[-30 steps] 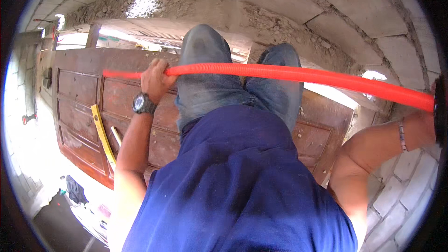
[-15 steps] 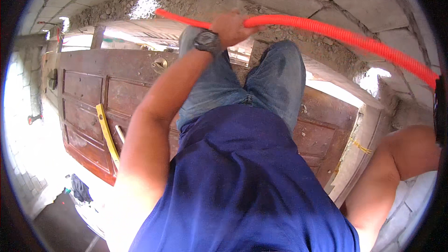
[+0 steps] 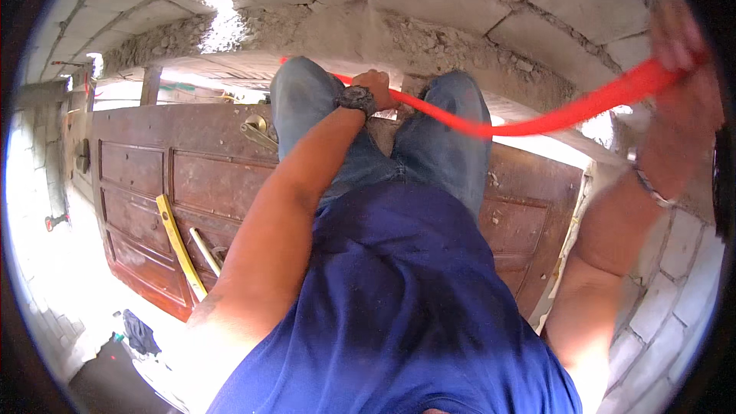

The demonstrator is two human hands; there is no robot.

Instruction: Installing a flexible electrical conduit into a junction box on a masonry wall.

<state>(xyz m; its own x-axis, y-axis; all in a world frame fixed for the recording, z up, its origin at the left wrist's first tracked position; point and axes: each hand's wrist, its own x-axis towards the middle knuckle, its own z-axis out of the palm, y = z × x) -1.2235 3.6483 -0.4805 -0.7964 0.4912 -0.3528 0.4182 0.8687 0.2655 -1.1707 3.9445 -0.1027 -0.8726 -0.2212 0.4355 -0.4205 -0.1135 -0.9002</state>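
An orange corrugated conduit (image 3: 529,127) sags between my two hands, in front of a block wall. My left hand (image 3: 373,89), with a dark watch at its wrist, is closed round the conduit between my knees. A short end of it sticks out to the left, partly behind my left knee. At the far right, my raised right hand (image 3: 676,50) grips the conduit higher up. That hand is blurred, but its fingers wrap the tube.
Beneath me lies a brown panelled wooden door (image 3: 222,180) with a brass handle (image 3: 258,132). On it rest a yellow spirit level (image 3: 181,245) and a pale stick (image 3: 205,251). The rough block wall (image 3: 437,0) has bright gaps along its lower edge.
My left hand has dropped slightly with the conduit, which now sags lower. My right hand has come into view at the right, holding the tube; before, only its arm showed.
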